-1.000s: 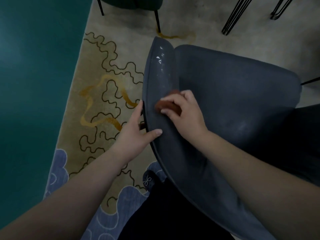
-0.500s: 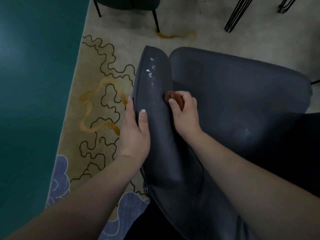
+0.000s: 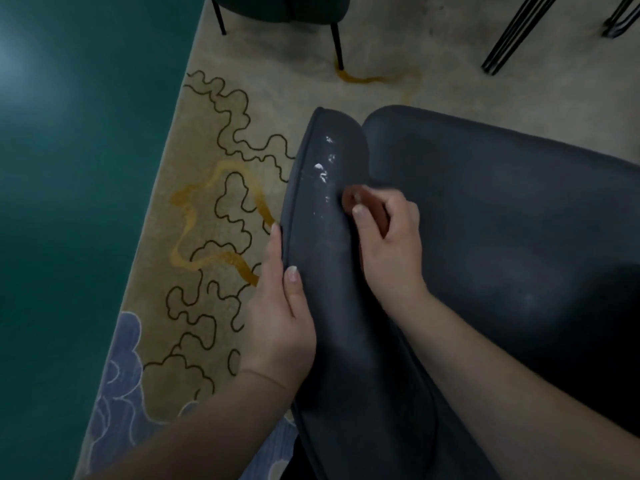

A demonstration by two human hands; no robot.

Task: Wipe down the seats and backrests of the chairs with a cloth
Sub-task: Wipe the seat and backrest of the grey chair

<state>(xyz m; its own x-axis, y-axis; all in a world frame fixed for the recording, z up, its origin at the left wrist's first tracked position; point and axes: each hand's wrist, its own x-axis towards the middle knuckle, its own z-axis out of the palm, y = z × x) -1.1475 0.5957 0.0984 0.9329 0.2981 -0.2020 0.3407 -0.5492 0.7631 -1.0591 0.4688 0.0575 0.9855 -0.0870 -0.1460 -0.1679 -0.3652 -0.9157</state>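
1. My left hand (image 3: pixel 277 320) now clamps the backrest (image 3: pixel 322 258) edge, thumb on the front face and fingers (image 3: pixel 275 237) wrapped behind it; a second ago it only rested there, thumb splayed across the padding.
2. My right hand (image 3: pixel 388 244) has slid up and over to the inner face of the backrest, beside the seam with the seat (image 3: pixel 502 216). Its fingers are curled tight around the reddish-brown cloth (image 3: pixel 360 199), which presses against the upholstery.
3. The chair looks turned a little toward me compared with before, so I judge the left hand is steadying it while the right scrubs.
4. White flecks (image 3: pixel 323 168) sit on the backrest just above the cloth. I judge the wiping has not reached them, so the stroke needs to carry upward.
5. Most of the cloth is hidden inside my fist; I cannot tell its size or how it is folded.
6. The chair's legs are out of sight beneath it, and the lower backrest is cut off at the frame's bottom edge.
7. Another chair (image 3: pixel 277 8) on the rug (image 3: pixel 207 216) shows only partly at the top.
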